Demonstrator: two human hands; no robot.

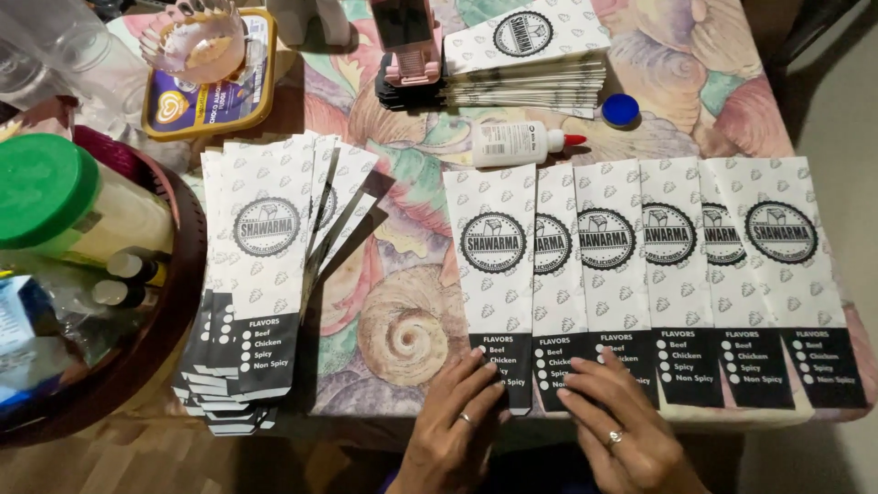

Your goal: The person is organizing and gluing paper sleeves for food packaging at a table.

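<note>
Paper sleeves (585, 274) under both hands' fingers (476, 375)

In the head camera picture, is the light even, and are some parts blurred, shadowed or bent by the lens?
Head view: soft indoor light, brightest on the row of white paper sleeves; the left hand and right hand are sharp; the green lid at the left edge looks soft and stretched; the fanned stack of sleeves casts a dark shadow to its right; the glue bottle shows no strong glare.

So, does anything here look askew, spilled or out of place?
Mostly tidy. The glue bottle lies on its side above the overlapped row of sleeves, its blue cap off beside it. The left pile is fanned unevenly. Nothing spilled.
</note>
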